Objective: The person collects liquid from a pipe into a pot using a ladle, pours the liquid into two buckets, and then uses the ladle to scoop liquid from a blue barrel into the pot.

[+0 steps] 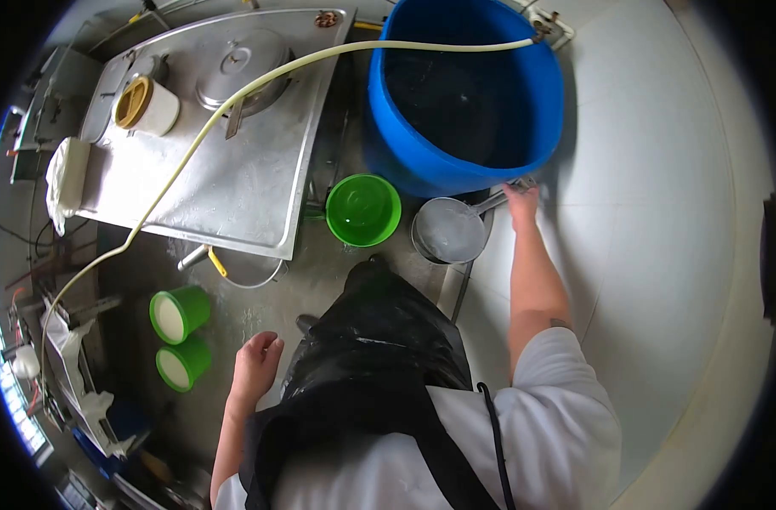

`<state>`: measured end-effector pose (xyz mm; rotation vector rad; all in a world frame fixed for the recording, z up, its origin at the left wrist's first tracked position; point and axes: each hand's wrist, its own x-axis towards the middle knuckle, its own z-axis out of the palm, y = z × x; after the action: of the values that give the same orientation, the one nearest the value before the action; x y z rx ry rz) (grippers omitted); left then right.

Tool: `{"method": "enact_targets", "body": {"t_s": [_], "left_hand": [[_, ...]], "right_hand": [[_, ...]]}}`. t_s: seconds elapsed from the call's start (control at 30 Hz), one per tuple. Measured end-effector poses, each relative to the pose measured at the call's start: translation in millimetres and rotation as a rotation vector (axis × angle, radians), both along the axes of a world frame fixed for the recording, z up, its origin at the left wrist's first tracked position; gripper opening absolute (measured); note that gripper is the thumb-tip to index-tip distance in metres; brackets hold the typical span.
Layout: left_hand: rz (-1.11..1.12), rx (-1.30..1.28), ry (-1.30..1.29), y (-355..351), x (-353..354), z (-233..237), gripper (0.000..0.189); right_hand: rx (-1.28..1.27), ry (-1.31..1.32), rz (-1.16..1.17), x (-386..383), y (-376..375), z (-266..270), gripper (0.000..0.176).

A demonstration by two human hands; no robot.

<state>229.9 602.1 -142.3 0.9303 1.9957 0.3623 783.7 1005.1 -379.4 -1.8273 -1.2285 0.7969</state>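
Note:
My right hand point(521, 202) is closed round the handle of a metal saucepan point(450, 230), just below the rim of a big blue tub point(422, 161). Cloudy, greyish liquid shows inside the pan. Left of the pan is a green bucket point(363, 210), with a shiny wet surface within. My left hand point(259, 361) hangs low at my side, its fingers loosely curled in and nothing showing in them. Dark liquid fills part of the blue tub.
A pale hose point(320, 58) arches from the wall tap over the tub and the steel table point(260, 183). On that table are a lidded pot point(243, 68) and a white container point(157, 110). Two green buckets point(192, 310) of white stuff stand on the floor at left.

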Motion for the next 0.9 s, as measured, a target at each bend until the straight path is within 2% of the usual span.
{"method": "enact_targets", "body": {"t_s": [0.07,0.1,0.17,0.23,0.3,0.37,0.4,0.5,0.57,0.6,0.67,0.73,0.77,0.8,0.87,0.9], "left_hand": [[0.033,-0.032,0.016,2,8,8,0.033],[0.045,-0.051,0.023,2,10,13,0.034],[0.088,-0.064,0.019,0,12,15,0.034],[0.122,-0.085,-0.009,-4,13,10,0.033],[0.149,-0.075,-0.018,-7,13,11,0.034],[0.152,-0.051,-0.059,-13,12,6,0.035],[0.183,-0.044,-0.054,-15,12,3,0.035],[0.240,0.013,-0.117,-21,11,-13,0.036],[0.269,0.108,-0.265,-22,8,-28,0.038],[0.356,0.035,-0.404,-21,7,-27,0.042],[0.438,0.014,-0.671,-23,-2,-43,0.048],[0.630,-0.043,-1.052,-31,-17,-54,0.057],[0.716,-0.059,-1.204,-36,-26,-59,0.077],[0.861,0.030,-1.465,-41,-31,-66,0.073],[0.983,0.159,-1.681,-50,-61,-35,0.065],[1.089,0.233,-1.619,-68,-72,-98,0.058]], "right_hand": [[-0.004,0.212,-0.008,-8,-1,16,0.057],[-0.013,0.225,0.019,-15,-10,20,0.057],[-0.082,-0.267,0.149,-32,-32,34,0.038],[-0.187,-0.399,0.386,-81,-66,96,0.033],[-0.202,-0.404,0.622,-113,-90,131,0.028],[-0.035,-0.335,0.981,-151,-110,181,0.027],[0.153,-0.283,1.097,-171,-122,193,0.024],[0.294,-0.216,1.381,-251,-158,258,0.025],[0.362,-0.132,1.540,-301,-183,282,0.028],[0.391,-0.085,1.603,-325,-197,288,0.030],[0.437,0.008,1.665,-373,-227,286,0.034],[0.521,0.056,1.648,-421,-260,276,0.035],[0.529,0.034,1.638,-443,-277,274,0.036],[0.569,0.053,1.589,-464,-297,265,0.034],[0.531,0.039,1.496,-499,-335,248,0.031],[0.496,0.062,1.526,-514,-351,241,0.029]]}}
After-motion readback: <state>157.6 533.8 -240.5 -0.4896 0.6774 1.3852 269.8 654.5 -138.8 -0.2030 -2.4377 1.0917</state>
